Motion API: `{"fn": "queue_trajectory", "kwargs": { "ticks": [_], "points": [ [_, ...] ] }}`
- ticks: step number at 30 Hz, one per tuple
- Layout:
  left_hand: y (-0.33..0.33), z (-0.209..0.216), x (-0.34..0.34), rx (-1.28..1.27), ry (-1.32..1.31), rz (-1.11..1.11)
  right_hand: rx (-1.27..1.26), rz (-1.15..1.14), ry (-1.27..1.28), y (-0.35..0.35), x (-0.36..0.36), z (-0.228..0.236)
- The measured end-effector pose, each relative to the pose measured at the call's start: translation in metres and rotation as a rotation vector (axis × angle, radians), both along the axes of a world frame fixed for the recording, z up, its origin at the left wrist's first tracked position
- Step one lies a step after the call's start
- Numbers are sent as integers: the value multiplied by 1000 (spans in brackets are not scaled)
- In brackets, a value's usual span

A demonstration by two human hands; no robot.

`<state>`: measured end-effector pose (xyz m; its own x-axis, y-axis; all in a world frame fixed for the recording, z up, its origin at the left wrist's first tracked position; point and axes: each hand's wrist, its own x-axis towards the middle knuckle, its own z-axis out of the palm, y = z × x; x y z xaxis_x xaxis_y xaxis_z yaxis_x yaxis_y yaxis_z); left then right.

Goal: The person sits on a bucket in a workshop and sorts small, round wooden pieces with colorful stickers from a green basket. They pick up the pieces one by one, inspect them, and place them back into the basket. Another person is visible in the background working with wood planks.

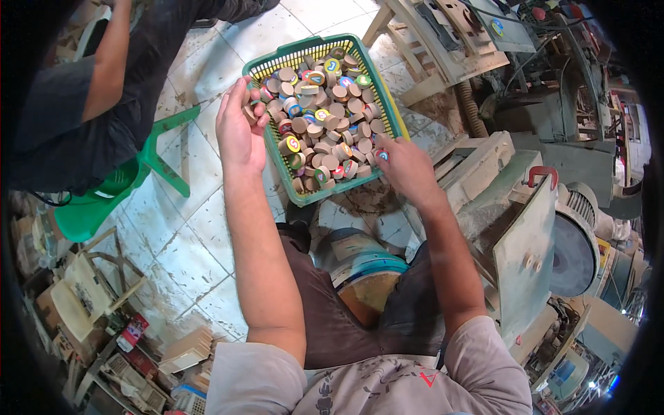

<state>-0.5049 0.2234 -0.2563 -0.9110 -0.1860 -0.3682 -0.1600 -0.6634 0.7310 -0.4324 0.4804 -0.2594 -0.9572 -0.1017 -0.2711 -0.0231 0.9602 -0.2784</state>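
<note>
A green and yellow plastic basket (382, 83) in front of me is heaped with small round wooden discs (337, 109). Many discs show plain wood, while others have faces painted yellow, red, green or blue. At the basket's left side my left hand (240, 128) is turned palm inward, its fingers curled round a wooden disc (250, 115); more discs may be hidden in it. By the right rim my right hand (409, 171) is closed on a painted disc (382, 156) with a blue and red face, close to the pile.
Left of the basket, another person's arm (111, 62) and dark clothing show beside a green plastic stool (162, 149). A dusty machine with a round disc (570, 252) stands at my right. Wooden pieces (187, 349) lie lower left on the tiled floor (190, 252).
</note>
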Motion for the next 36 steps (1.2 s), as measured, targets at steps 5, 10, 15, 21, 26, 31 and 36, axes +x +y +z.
{"fn": "queue_trajectory", "kwargs": {
  "ticks": [5,10,15,21,26,31,36],
  "points": [
    [-1,-2,0,10,-6,6,-378,32,-4,18,-3,-7],
    [0,1,1,-12,-8,14,-827,-21,229,20,16,-13],
    [0,-2,0,3,2,0,-904,-100,196,0,22,-19],
    [1,-2,1,-18,-2,-7,-547,167,411,-81,21,-15],
    [-4,-5,2,-6,3,-3,-673,-91,327,-51,16,-16],
    [0,-1,1,-12,11,-2,-498,-250,258,20,10,-16],
    [-2,-2,2,2,11,-4,-219,-151,349,32,3,-15]
  ]
}}
